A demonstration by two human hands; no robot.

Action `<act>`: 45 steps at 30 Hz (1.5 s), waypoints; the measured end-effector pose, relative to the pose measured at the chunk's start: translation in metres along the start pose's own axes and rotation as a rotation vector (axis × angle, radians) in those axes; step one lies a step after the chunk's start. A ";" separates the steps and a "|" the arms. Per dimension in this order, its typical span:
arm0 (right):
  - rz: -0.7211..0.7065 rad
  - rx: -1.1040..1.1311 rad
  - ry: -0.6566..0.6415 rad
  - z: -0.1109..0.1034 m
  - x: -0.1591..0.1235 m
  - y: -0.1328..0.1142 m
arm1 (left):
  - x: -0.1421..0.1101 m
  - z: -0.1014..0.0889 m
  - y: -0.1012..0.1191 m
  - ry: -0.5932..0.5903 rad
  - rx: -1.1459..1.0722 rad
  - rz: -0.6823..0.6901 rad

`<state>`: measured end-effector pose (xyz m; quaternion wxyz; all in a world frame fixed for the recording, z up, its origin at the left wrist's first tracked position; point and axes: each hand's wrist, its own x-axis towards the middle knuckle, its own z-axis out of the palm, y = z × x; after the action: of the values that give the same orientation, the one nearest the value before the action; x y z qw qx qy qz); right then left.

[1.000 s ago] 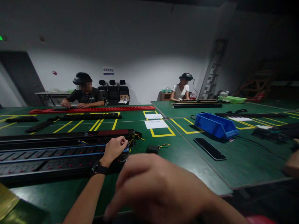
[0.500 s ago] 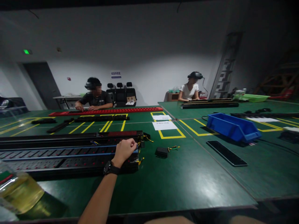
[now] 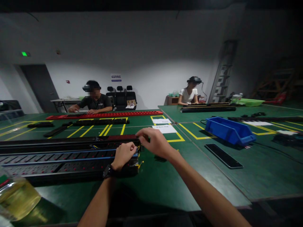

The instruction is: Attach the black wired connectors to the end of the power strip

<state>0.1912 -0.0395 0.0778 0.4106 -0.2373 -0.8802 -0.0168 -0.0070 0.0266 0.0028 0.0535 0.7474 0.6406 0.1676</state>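
On the green table lie long black power strips (image 3: 71, 162) with blue edges, rows of sockets and small red parts. My left hand (image 3: 124, 154) rests curled on their right end, its fingertips hidden. Just beyond, my right hand (image 3: 156, 143) reaches over the end of a farther black rail (image 3: 82, 141); its fingers bend down in a pinch there, and whatever they hold is too small and dark to name. Yellow wire ends (image 3: 140, 164) stick out below my left hand. A small black block (image 3: 160, 158) is mostly covered by my right wrist.
A bottle of yellow liquid (image 3: 20, 198) stands at the near left. To the right are a phone-like black slab (image 3: 223, 156) and a blue bin (image 3: 229, 130). Paper sheets (image 3: 163, 128) and a red rail (image 3: 106, 115) lie farther back. Two people sit across the table.
My right hand was blurred in the foreground, then out of view, and is now at the rail's end beside my left hand. My left hand has stayed on the strip's end.
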 end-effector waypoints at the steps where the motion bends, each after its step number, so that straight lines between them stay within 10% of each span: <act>1: 0.188 -0.008 0.024 0.009 0.003 0.027 | 0.000 0.000 0.000 0.022 0.002 0.020; 6: 0.857 -0.229 -0.150 0.070 -0.016 0.135 | 0.003 0.007 -0.004 0.089 0.043 0.059; 12: 0.917 -0.368 -0.309 0.105 -0.030 0.164 | 0.003 0.007 -0.003 0.096 0.066 0.059; 19: 1.023 -0.579 -0.313 0.082 -0.038 0.193 | 0.001 0.007 -0.003 0.100 0.054 0.065; 25: 0.999 -0.719 -0.386 0.058 -0.057 0.198 | 0.002 0.008 -0.003 0.096 0.065 0.073; 37: 0.870 -0.470 -0.399 0.124 -0.028 0.160 | 0.001 0.006 -0.002 0.110 0.096 0.062; 45: 0.959 -0.264 -0.390 0.115 -0.030 0.152 | 0.000 0.009 -0.002 0.122 0.115 0.077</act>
<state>0.1911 0.1088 -0.0458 0.1677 -0.6612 -0.7234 0.1065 -0.0065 0.0283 -0.0060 -0.0350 0.7616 0.6222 0.1778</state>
